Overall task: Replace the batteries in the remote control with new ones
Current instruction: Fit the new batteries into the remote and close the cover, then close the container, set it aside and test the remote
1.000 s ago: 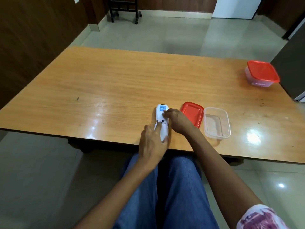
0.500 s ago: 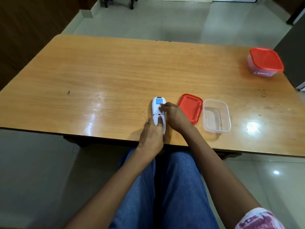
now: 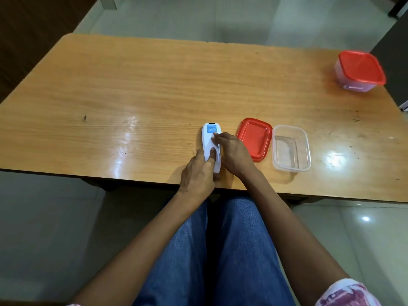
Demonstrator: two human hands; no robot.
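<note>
A white remote control (image 3: 209,140) lies face down near the front edge of the wooden table (image 3: 132,96), a blue label at its far end. My left hand (image 3: 197,173) holds its near end, with a finger pressing on the back cover. My right hand (image 3: 233,154) grips its right side, fingertips resting on the back near the label. No batteries are visible.
A red lid (image 3: 254,138) lies right of the remote, with an open clear plastic container (image 3: 291,147) beside it. A closed container with a red lid (image 3: 359,70) stands at the far right corner. My legs in blue jeans are under the table edge.
The camera has tilted down, so the table sits lower in view. Both hands stay on the remote; my left finger has slid a little along the back cover.
</note>
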